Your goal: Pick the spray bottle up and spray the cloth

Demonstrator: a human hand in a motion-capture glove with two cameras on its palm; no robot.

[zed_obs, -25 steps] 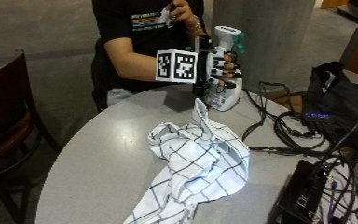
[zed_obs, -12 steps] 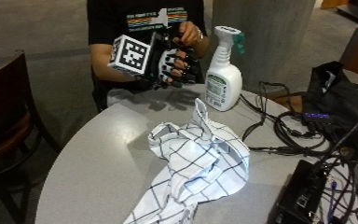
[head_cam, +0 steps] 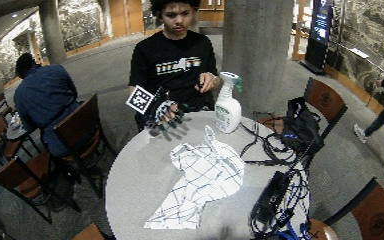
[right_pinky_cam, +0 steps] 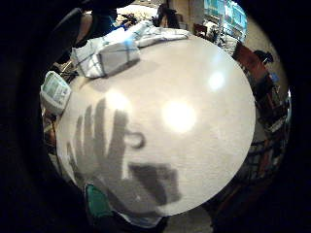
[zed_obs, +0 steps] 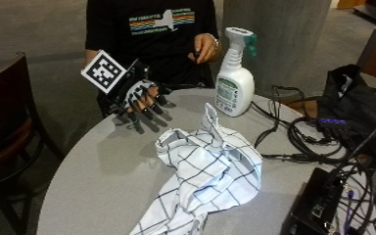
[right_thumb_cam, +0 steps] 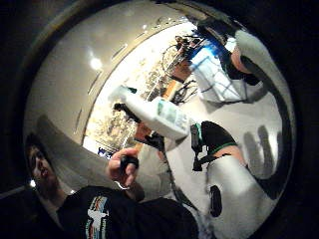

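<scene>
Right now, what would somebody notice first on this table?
Probably the checked cloth lying rumpled across the middle of the round table. Behind it stands a white spray bottle, upright and untouched. The gloved right hand hovers over the table edge, fingers spread, holding nothing.

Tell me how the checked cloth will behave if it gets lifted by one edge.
The checked cloth lies crumpled in soft folds on the table, so it would probably droop limply rather than hold shape. It looks thin, hence likely light. Its long trailing end would probably drag across the tabletop.
</scene>
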